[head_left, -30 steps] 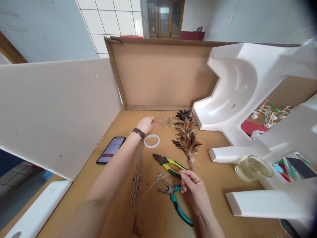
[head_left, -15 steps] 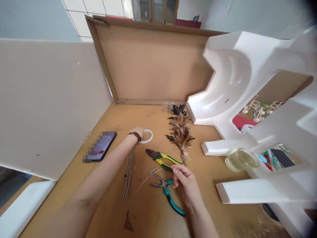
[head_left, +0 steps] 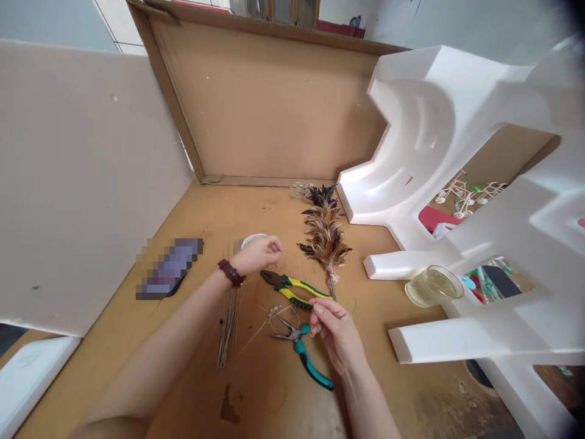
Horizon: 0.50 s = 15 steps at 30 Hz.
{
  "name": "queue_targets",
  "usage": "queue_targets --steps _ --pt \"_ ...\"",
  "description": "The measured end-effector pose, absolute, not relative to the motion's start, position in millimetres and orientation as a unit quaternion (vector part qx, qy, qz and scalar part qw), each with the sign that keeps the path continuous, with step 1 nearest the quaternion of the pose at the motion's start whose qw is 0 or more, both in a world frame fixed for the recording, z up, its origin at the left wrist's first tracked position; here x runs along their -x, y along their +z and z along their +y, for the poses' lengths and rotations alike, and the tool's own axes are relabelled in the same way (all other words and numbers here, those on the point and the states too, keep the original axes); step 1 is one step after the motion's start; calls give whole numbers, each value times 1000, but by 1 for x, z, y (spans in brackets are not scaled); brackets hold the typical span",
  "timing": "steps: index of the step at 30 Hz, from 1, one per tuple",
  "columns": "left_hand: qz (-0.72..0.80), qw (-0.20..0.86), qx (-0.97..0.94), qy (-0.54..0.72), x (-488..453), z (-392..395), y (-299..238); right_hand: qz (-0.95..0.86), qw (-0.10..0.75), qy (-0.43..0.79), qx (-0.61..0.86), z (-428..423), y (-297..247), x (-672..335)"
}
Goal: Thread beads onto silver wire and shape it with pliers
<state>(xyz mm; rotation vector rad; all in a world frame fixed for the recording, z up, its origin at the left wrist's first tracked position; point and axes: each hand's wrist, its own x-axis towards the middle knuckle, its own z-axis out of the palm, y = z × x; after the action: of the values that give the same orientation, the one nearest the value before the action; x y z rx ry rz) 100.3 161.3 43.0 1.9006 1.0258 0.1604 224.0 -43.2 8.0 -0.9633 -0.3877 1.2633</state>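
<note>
My left hand (head_left: 261, 252), with a brown bracelet at the wrist, hovers over the table in front of a white ring (head_left: 253, 237) that it partly covers. Its fingers are curled together, and anything between them is too small to make out. The thumb and fingertips of my right hand (head_left: 333, 332) are pinched by the handle ends of the yellow-green pliers (head_left: 292, 288); what they grip is not clear. Below lie teal-handled needle-nose pliers (head_left: 305, 356) and a thin beaded wire loop (head_left: 280, 311). Thin sticks or wires (head_left: 227, 335) lie bundled under my left forearm.
A feather duster (head_left: 325, 231) lies beyond my right hand. On the left is a phone (head_left: 170, 268). A glass of pale liquid (head_left: 432, 286) stands among white foam pieces (head_left: 411, 146) on the right. An upright cardboard panel (head_left: 274, 103) closes off the back.
My left hand has come away from the white ring, toward me and to the right, with its fingers curled. My right hand keeps its pinch. The whole view has shifted slightly.
</note>
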Motion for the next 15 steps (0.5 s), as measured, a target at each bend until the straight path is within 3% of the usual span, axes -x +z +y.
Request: queue_targets --steps 3,5,15 --pt "298 668 -672 113 -106 123 40 -223 699 480 481 -43 7 -221" --pt "251 741 -610 125 -110 105 33 -250 694 454 499 -44 7 -219" --pt "178 886 -408 130 -118 86 20 -298 661 445 526 -44 10 -216"
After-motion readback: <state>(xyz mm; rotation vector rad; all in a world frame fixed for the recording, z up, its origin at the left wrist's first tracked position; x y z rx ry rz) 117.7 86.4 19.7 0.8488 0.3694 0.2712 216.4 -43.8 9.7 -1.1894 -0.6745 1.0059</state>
